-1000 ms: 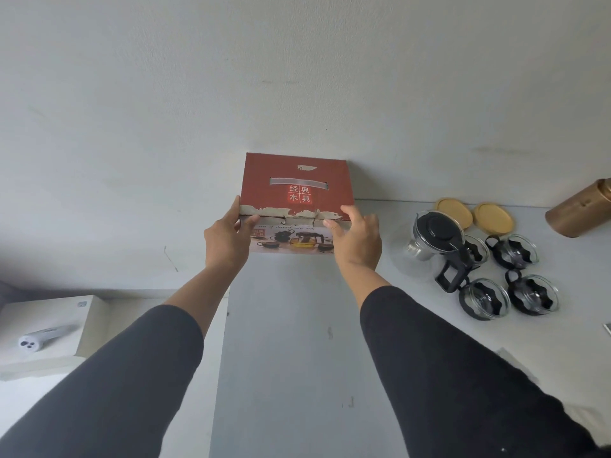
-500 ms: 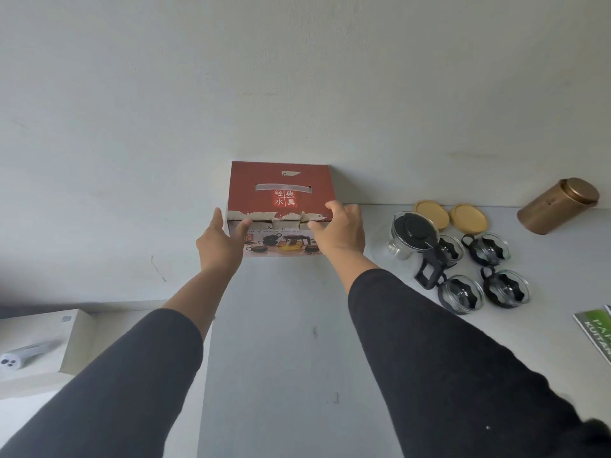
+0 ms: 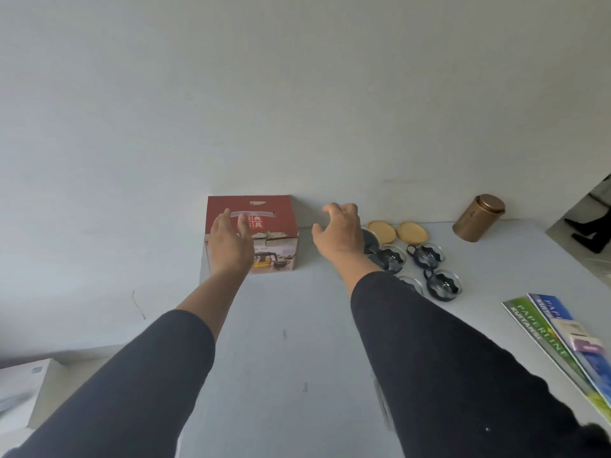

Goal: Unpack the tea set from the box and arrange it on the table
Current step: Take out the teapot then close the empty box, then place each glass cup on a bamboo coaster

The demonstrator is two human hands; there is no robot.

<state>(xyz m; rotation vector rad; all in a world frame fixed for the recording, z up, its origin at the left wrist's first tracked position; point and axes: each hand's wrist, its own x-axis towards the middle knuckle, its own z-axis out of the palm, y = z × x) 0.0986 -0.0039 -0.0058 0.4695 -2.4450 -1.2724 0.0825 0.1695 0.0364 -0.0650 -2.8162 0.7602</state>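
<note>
The red tea-set box (image 3: 274, 216) stands shut at the table's back left corner, against the wall. My left hand (image 3: 229, 246) hovers in front of it, fingers apart, holding nothing. My right hand (image 3: 340, 234) is off the box to its right, fingers spread and empty. Behind my right hand and forearm sits the glass teapot with a black lid (image 3: 372, 241), mostly hidden. Glass cups in black holders (image 3: 426, 256) (image 3: 443, 285) stand to the right of it, with two round yellow coasters (image 3: 411, 232) behind them.
A copper tin (image 3: 477, 218) stands at the back right of the grey table (image 3: 297, 342). Printed booklets (image 3: 562, 338) lie at the right edge. A white box (image 3: 23, 395) sits on a lower surface at the left. A doorway opens at far right.
Both hands have let go of the box, which now rests on the table by the wall. My right hand has moved off to the right; the view has shifted.
</note>
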